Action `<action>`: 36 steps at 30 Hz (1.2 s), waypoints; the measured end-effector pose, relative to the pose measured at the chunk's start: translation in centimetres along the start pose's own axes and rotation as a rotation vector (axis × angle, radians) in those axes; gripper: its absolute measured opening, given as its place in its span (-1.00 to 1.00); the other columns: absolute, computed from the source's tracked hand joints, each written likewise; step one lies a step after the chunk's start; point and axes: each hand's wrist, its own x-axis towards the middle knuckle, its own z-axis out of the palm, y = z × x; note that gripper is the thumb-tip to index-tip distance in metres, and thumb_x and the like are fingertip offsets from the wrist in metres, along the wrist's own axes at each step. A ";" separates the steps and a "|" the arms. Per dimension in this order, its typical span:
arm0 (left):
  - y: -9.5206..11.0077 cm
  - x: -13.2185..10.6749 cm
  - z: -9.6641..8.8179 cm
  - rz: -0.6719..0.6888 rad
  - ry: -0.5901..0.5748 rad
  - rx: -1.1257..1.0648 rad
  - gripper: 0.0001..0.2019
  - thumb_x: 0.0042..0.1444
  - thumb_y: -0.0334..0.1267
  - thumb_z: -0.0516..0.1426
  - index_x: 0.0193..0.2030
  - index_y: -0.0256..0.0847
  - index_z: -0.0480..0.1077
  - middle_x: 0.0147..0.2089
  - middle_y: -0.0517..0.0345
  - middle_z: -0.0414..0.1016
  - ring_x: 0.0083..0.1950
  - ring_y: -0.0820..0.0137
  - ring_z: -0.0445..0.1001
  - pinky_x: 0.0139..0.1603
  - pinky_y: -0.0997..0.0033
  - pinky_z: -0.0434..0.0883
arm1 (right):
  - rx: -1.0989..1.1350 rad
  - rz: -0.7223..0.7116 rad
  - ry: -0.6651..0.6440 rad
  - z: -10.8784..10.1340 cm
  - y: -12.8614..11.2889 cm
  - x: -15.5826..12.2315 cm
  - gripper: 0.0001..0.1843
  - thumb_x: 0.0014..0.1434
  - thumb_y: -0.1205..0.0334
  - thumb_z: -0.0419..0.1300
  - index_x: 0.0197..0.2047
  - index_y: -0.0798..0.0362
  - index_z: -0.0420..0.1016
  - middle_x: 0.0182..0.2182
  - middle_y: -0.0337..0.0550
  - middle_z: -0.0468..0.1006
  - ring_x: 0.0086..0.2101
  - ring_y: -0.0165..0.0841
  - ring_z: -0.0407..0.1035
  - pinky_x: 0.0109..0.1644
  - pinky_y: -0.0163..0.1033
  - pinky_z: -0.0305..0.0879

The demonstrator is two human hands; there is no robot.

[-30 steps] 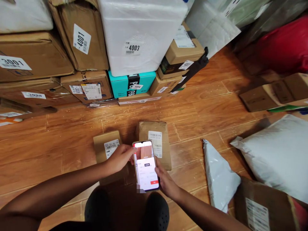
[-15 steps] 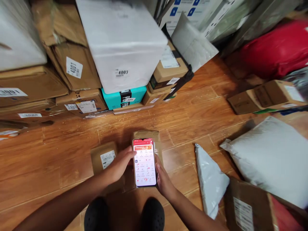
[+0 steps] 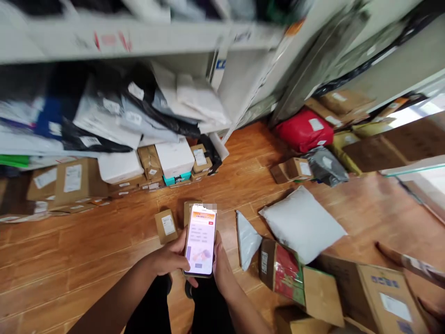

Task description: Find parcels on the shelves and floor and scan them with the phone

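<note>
A smartphone (image 3: 201, 239) with a lit screen is held upright between my two hands. My left hand (image 3: 171, 256) grips its left side, the thumb over the lower left of the screen. Along the right edge, the fingers of my right hand (image 3: 221, 265) are closed against the phone. The screen shows an orange banner on top of a pale page; its text is too small to read. On the floor left of the phone lies a small brown box (image 3: 162, 221) with a white label. Another brown box (image 3: 187, 212) is mostly hidden behind the phone.
Bagged parcels fill a white shelf (image 3: 194, 44), with a row of boxes (image 3: 174, 157) under it. To the right lie a grey mailer bag (image 3: 247, 239), a large white parcel (image 3: 306, 222), a red parcel (image 3: 306, 130) and several cartons (image 3: 389, 292).
My view has pulled up and back, taking in the shelf and more floor. The screen has switched from an icon grid to a bannered page. My left thumb has moved lower on the phone.
</note>
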 end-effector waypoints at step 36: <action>-1.1 -16.4 25.2 0.472 0.231 0.232 0.19 -0.28 -0.55 0.11 0.44 0.24 -0.42 0.24 -0.03 0.29 -0.15 0.24 0.47 -0.51 0.38 0.57 | 0.049 -0.180 -0.051 6.5 -18.4 -20.2 -0.61 -0.10 0.07 0.27 -0.17 0.02 0.47 -0.34 -0.22 0.60 -0.39 -0.25 0.43 -0.32 -0.20 0.34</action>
